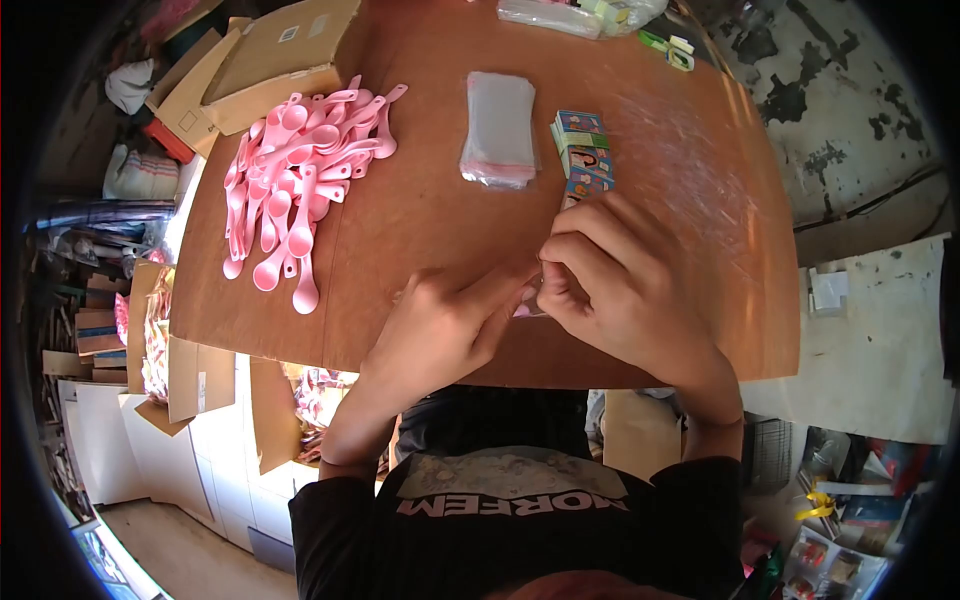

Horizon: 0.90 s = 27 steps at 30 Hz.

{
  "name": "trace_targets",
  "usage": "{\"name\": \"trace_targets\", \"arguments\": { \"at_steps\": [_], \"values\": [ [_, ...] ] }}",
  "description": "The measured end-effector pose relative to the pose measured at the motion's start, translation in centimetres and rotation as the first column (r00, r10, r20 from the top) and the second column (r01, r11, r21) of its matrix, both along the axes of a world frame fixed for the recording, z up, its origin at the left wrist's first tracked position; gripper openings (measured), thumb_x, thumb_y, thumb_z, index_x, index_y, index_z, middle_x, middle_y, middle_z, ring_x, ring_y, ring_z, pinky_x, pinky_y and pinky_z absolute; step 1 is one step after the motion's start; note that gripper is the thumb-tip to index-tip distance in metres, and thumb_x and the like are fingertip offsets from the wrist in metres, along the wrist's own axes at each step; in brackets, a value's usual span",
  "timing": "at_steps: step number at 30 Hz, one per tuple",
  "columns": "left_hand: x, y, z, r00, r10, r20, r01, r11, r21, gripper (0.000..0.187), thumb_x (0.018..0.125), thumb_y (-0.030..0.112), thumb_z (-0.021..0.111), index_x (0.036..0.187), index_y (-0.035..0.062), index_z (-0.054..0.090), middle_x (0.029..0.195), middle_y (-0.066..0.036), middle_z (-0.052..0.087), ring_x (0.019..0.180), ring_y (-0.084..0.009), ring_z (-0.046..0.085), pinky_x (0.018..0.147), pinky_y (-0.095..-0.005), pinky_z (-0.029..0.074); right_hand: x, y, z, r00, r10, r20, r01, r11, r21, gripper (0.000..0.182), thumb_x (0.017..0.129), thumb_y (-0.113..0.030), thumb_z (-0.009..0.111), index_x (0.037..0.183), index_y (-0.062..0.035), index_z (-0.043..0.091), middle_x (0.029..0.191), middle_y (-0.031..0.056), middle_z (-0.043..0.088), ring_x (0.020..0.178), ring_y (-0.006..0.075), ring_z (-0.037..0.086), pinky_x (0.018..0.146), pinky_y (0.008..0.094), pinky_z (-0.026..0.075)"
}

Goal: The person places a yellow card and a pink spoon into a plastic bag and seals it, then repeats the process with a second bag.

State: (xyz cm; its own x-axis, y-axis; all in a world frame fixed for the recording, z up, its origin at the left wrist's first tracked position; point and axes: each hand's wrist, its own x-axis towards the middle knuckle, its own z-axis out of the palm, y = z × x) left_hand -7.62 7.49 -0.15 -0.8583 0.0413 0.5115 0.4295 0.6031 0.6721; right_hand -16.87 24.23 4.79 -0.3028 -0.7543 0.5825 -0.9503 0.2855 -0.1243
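Note:
Close together near the front edge of the table, my left hand (pixel 435 318) and my right hand (pixel 610 275) both have their fingers pinched. Between them shows a bit of a clear plastic bag (pixel 534 303) with something pink at it, mostly hidden by the fingers. Just beyond my right hand lie small stacks of colourful printed cards (pixel 583 150). Farther off is a flat pile of clear plastic bags (pixel 498 125). To the left of my hands, pink plastic spoons (pixel 300 170) lie in a loose heap.
A cardboard box (pixel 285 65) stands at the table's far left, behind the spoons. Clear plastic packs (pixel 550 15) and a green-and-white item (pixel 670 48) lie at the far edge. Open cartons (pixel 275 415) with wrapped goods stand on the floor left of the table (pixel 400 220).

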Motion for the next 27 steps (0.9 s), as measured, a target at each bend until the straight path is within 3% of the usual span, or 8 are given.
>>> {"name": "trace_targets", "arguments": {
  "at_steps": [6,9,15,17,18,19,22,27],
  "values": [
    [0.2,0.7,-1.4,0.991,-0.126,-0.05,0.134,0.874,0.467,0.015,0.088,-0.002,0.065,0.102,-0.0045,0.068,0.085,-0.014,0.071,0.073,-0.0183,0.07,0.067,-0.0266,0.055,-1.6,1.8,-0.1,0.572,0.483,0.663,-0.181,0.863,-0.472,0.009,0.072,0.006,0.059,0.074,-0.0019,0.055,0.087,0.01,0.055,0.083,0.0195,0.055,0.071,0.0332,0.046],
    [0.7,1.3,-1.8,0.996,0.024,-0.084,0.038,0.749,0.662,0.015,0.091,0.001,0.064,0.103,-0.0075,0.066,0.089,-0.015,0.071,0.079,-0.0173,0.07,0.071,-0.0267,0.055,-3.1,3.1,0.8,0.297,0.698,0.651,-0.029,0.688,-0.725,0.003,0.076,-0.001,0.055,0.078,-0.0033,0.055,0.088,0.0115,0.056,0.083,0.0199,0.056,0.075,0.0346,0.048],
    [0.7,1.7,-1.8,0.976,0.137,-0.169,-0.012,0.811,0.585,0.018,0.089,-0.001,0.065,0.106,-0.009,0.064,0.091,-0.017,0.07,0.081,-0.0192,0.07,0.073,-0.0273,0.055,-16.4,11.6,2.0,-0.129,0.856,0.501,-0.583,0.343,-0.737,0.009,0.08,-0.023,0.066,0.081,-0.0159,0.06,0.088,0.0,0.053,0.086,0.0174,0.048,0.08,0.0343,0.039],
    [0.9,2.1,-1.5,0.987,0.088,-0.134,0.024,0.747,0.664,0.019,0.089,-0.001,0.065,0.107,-0.0095,0.064,0.091,-0.018,0.071,0.082,-0.0193,0.07,0.073,-0.0276,0.055,-20.9,15.5,-2.4,-0.017,0.715,0.698,0.102,0.696,-0.711,0.018,0.081,-0.023,0.064,0.087,-0.007,0.065,0.092,0.0024,0.06,0.09,0.0199,0.058,0.085,0.0402,0.046],
    [1.1,2.1,-1.6,0.988,0.082,-0.13,0.026,0.744,0.668,0.019,0.089,-0.001,0.065,0.107,-0.0095,0.064,0.091,-0.018,0.071,0.082,-0.0193,0.07,0.073,-0.0276,0.055,-20.8,15.2,-3.8,0.483,0.003,0.875,0.283,0.946,-0.159,0.019,0.082,-0.02,0.064,0.092,-0.0041,0.067,0.094,0.0046,0.064,0.087,0.0189,0.06,0.082,0.0376,0.048],
    [1.2,1.8,-1.8,0.989,0.098,-0.108,-0.007,0.772,0.636,0.018,0.09,-0.001,0.065,0.106,-0.0096,0.064,0.092,-0.017,0.07,0.082,-0.0184,0.07,0.074,-0.0275,0.055,-21.0,14.7,-4.8,0.598,-0.714,0.363,0.667,0.695,0.267,0.02,0.083,-0.016,0.065,0.097,-0.0012,0.069,0.096,0.0068,0.068,0.085,0.0179,0.063,0.079,0.035,0.049],
    [1.5,1.6,-1.4,0.992,0.112,-0.058,-0.044,0.737,0.674,0.017,0.09,-0.001,0.064,0.105,-0.0091,0.064,0.093,-0.015,0.07,0.083,-0.016,0.069,0.074,-0.0266,0.054,-21.8,15.3,-7.8,0.624,-0.63,0.462,0.766,0.609,-0.203,0.024,0.086,-0.006,0.062,0.107,0.0018,0.068,0.096,0.0097,0.071,0.08,0.0155,0.065,0.073,0.0291,0.05],
    [0.6,1.6,-2.3,0.992,0.129,0.004,-0.094,0.698,0.71,0.015,0.091,0.0,0.064,0.104,-0.0068,0.065,0.095,-0.011,0.069,0.086,-0.0135,0.068,0.076,-0.0251,0.054,-12.9,10.9,-2.5,0.677,-0.358,0.643,0.589,0.787,-0.182,0.023,0.084,-0.005,0.067,0.106,-0.0015,0.07,0.099,0.0073,0.07,0.091,0.0156,0.065,0.08,0.0266,0.05]
  ]
}}
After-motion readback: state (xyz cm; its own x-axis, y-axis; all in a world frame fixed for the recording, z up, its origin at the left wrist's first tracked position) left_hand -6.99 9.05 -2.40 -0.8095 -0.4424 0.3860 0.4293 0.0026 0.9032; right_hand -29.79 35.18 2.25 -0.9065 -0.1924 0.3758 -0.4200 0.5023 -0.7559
